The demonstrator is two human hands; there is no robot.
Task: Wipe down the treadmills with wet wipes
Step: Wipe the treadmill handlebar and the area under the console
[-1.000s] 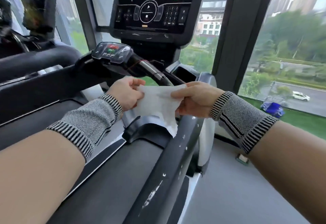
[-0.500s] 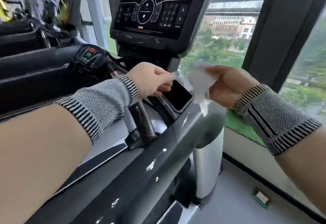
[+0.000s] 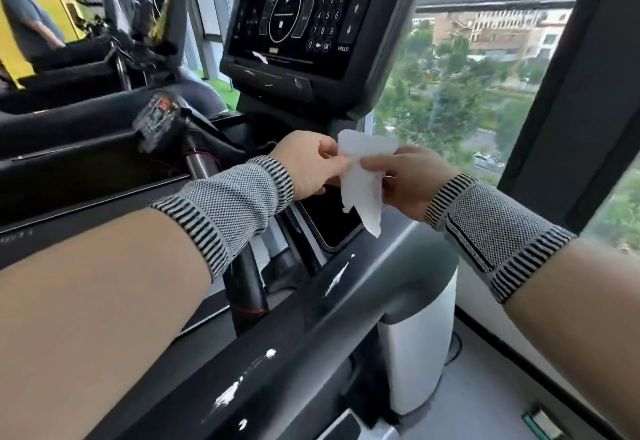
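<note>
wet wipe (image 3: 362, 180) judged limp, light, tear-prone; left hand (image 3: 310, 166) and right hand (image 3: 407, 181) each pinch an upper edge, best bunched before wiping the treadmill (image 3: 346, 287).

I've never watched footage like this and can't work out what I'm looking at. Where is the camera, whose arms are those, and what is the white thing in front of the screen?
The camera sits on a person's head and looks forward and down, so the two arms reaching in from the bottom are that person's own. Both wear striped knitted wristbands. The left hand and the right hand each pinch a white wet wipe, held up in the air between them, its lower end hanging loose. It touches nothing else.

Behind it is a treadmill's console, a dark panel with a number keypad and lit symbols. The dark bar running under the arms is the treadmill's side handrail, marked with white scuffs. More treadmills stand in a row to the left, and a window on the right shows trees and buildings.
</note>
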